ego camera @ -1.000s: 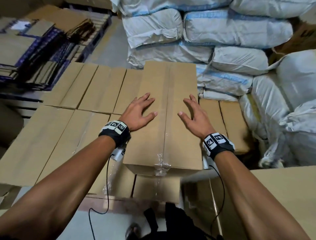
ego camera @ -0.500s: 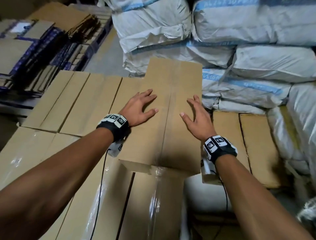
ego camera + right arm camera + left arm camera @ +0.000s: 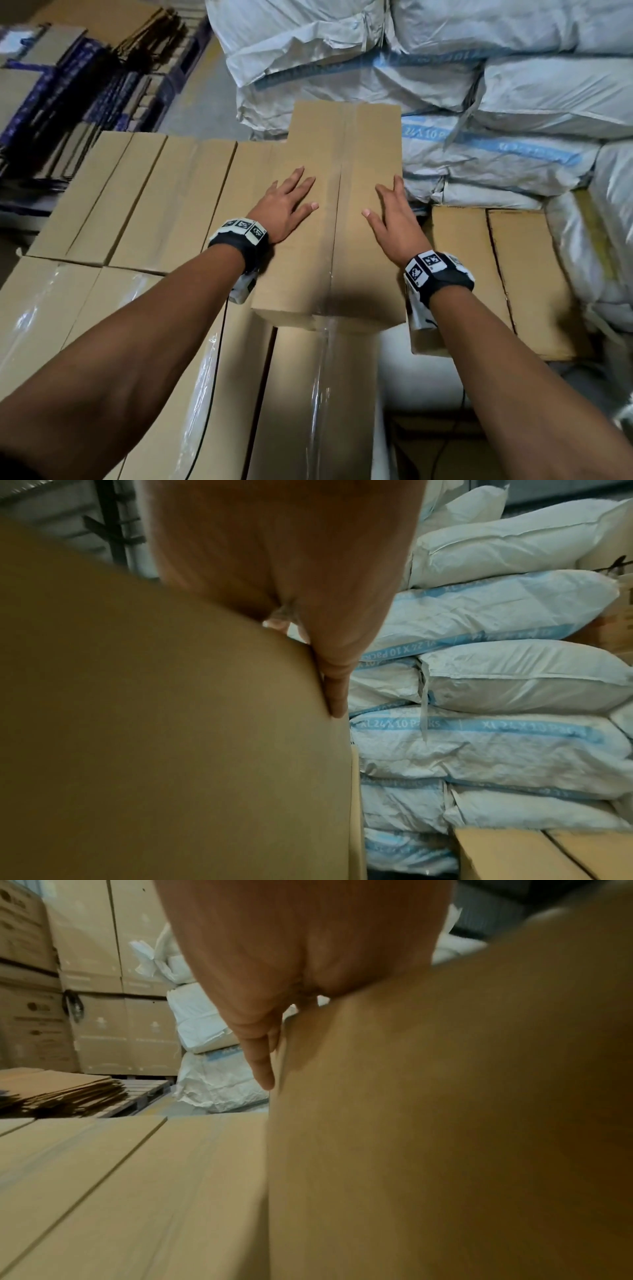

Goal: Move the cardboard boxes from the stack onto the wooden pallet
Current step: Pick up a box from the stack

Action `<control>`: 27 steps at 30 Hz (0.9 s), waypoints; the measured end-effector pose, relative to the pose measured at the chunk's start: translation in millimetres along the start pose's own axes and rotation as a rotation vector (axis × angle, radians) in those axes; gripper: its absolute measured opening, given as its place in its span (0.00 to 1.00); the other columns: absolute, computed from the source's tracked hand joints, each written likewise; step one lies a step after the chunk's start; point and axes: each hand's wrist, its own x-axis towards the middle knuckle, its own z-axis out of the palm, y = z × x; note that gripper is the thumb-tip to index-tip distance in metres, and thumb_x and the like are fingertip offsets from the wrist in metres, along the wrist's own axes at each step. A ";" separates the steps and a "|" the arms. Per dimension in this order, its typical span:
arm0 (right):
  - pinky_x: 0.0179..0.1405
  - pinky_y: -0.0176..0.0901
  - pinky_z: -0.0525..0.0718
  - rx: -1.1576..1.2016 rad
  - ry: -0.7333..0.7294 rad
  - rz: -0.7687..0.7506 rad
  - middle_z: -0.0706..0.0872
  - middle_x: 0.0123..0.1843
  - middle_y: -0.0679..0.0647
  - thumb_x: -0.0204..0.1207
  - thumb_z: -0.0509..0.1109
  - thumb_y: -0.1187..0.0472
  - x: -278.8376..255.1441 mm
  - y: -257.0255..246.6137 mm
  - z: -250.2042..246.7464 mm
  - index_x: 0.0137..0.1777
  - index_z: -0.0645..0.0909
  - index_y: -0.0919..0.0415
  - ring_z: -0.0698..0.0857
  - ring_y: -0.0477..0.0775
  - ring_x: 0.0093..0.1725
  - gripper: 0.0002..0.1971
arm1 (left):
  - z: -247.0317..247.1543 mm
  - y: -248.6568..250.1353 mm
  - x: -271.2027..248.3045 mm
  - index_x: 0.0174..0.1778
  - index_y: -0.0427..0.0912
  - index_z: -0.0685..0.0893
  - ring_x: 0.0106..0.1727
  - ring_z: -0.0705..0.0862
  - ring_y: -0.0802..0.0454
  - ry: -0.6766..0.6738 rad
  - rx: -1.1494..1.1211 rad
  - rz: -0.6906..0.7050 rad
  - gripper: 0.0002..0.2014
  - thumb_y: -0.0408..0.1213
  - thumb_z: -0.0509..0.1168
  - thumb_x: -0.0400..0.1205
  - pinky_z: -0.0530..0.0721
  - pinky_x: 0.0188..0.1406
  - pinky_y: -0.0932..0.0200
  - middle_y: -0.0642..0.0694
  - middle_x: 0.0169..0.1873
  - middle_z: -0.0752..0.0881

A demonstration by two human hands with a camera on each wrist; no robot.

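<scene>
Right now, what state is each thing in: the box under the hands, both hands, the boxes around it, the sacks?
Top box: taped shut, lying flat on lower boxes.
Left hand: flat on its lid.
Right hand: flat on its lid, by its right edge.
Lower boxes: closed, in rows.
White sacks: stacked behind.

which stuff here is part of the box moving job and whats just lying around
Job:
- cardboard box under both palms
- left hand, right hand, flat on it
- boxes already laid

Lying about:
- white sacks
- flattened cartons
</scene>
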 end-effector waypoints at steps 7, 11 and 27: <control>0.88 0.55 0.61 0.025 0.008 0.072 0.43 0.96 0.53 0.93 0.60 0.47 -109.8 -22.0 16.2 0.91 0.61 0.54 0.56 0.57 0.92 0.29 | 10.7 12.4 -96.1 0.93 0.48 0.57 0.91 0.60 0.42 0.033 -0.140 -0.027 0.32 0.56 0.53 0.93 0.64 0.88 0.45 0.46 0.93 0.47; 0.87 0.58 0.64 0.045 0.073 0.099 0.44 0.96 0.49 0.92 0.60 0.45 -143.7 -27.5 28.3 0.90 0.63 0.52 0.57 0.55 0.92 0.28 | 22.4 25.9 -143.8 0.93 0.50 0.56 0.91 0.59 0.45 0.012 -0.201 -0.031 0.33 0.55 0.55 0.93 0.64 0.87 0.46 0.50 0.93 0.42; 0.76 0.36 0.61 0.002 0.077 -0.039 0.55 0.94 0.57 0.94 0.61 0.50 -54.4 -14.9 11.0 0.84 0.73 0.57 0.68 0.59 0.86 0.23 | 0.9 11.2 -64.4 0.89 0.40 0.67 0.90 0.62 0.44 0.132 -0.158 -0.007 0.29 0.49 0.59 0.94 0.55 0.88 0.58 0.44 0.91 0.59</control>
